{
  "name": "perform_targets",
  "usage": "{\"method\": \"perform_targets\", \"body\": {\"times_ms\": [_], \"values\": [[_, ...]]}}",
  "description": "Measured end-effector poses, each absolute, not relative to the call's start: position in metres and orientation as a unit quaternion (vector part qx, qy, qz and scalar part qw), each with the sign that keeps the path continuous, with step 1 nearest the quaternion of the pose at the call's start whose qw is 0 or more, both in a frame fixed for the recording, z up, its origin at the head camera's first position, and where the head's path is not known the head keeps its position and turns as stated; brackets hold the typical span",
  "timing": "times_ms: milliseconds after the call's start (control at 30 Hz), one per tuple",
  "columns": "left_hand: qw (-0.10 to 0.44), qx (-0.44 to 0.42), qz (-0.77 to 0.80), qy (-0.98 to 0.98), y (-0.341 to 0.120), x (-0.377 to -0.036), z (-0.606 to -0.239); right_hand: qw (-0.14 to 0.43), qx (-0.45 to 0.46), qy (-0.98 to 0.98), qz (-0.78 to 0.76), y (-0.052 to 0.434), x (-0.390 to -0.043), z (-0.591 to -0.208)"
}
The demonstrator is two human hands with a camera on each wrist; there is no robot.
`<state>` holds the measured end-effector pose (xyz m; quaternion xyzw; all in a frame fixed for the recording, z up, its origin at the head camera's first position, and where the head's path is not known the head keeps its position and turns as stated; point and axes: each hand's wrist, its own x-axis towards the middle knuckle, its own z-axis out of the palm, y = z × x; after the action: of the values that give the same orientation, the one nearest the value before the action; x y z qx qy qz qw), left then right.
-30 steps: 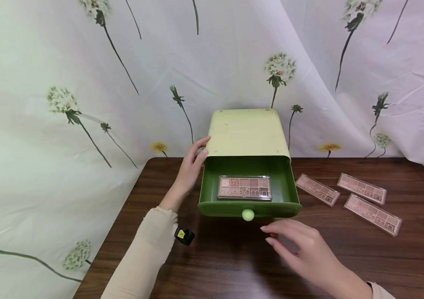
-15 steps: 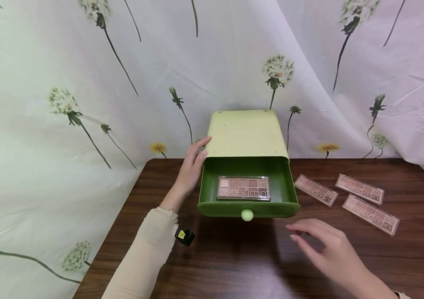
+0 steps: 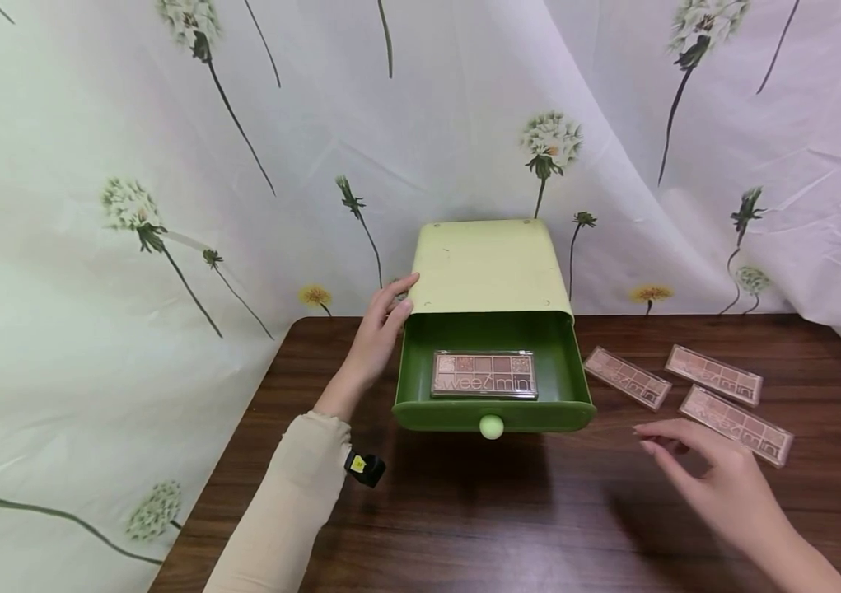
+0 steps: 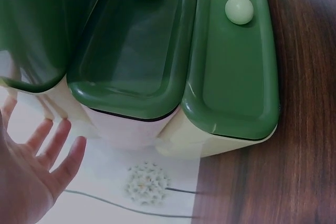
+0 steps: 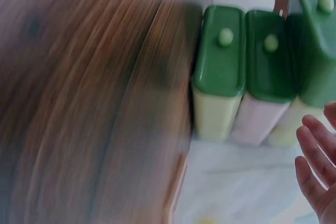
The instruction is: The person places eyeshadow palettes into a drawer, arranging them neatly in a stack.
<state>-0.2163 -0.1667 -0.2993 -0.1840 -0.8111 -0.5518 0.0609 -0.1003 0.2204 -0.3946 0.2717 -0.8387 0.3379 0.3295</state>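
A drawer cabinet (image 3: 490, 263) with a pale yellow top stands at the back of the table. Its green top drawer (image 3: 490, 416), with a round light-green knob (image 3: 491, 427), is pulled out. Inside lies one eyeshadow palette (image 3: 483, 375). My left hand (image 3: 379, 333) rests its extended fingers against the cabinet's left side. To the right of the cabinet, my right hand (image 3: 720, 482) hovers over the table, thumb and index fingertip close together with nothing between them. It is nearest the front eyeshadow palette (image 3: 737, 424), which it partly overlaps in the head view.
Two more eyeshadow palettes, the left one (image 3: 628, 378) and the back one (image 3: 714, 375), lie on the dark wooden table (image 3: 464, 527). Two closed lower drawers, a middle one (image 4: 131, 51) and a bottom one (image 4: 236, 66), show in the left wrist view. A flower-print cloth (image 3: 242, 123) hangs behind.
My right hand has moved rightward from in front of the drawer knob toward the palettes on the table. The left hand, cabinet and drawer have kept their places.
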Motion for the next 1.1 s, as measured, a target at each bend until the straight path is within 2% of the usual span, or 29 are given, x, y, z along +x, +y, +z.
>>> {"method": "perform_targets", "body": {"times_ms": [100, 400, 500, 667, 900, 1100], "values": [[0.056, -0.186, -0.557, -0.807, -0.169, -0.218, -0.301, 0.318, 0.247, -0.857, 0.321, 0.234, -0.102, -0.396], [0.053, -0.186, -0.565, -0.802, -0.168, -0.219, -0.302, 0.330, 0.219, -0.871, 0.291, 0.282, -0.113, -0.402], [0.050, -0.180, -0.565, -0.803, -0.169, -0.219, -0.303, 0.315, 0.195, -0.880, 0.297, 0.297, -0.115, -0.406], [0.053, -0.179, -0.566, -0.803, -0.168, -0.219, -0.303, 0.276, 0.156, -0.896, 0.310, 0.320, -0.118, -0.411], [0.052, -0.177, -0.567, -0.803, -0.168, -0.219, -0.303, 0.188, 0.094, -0.911, 0.356, 0.343, -0.124, -0.415], [0.055, -0.184, -0.572, -0.798, -0.175, -0.238, -0.324, 0.151, 0.073, -0.910, 0.380, 0.363, -0.136, -0.419]]}}
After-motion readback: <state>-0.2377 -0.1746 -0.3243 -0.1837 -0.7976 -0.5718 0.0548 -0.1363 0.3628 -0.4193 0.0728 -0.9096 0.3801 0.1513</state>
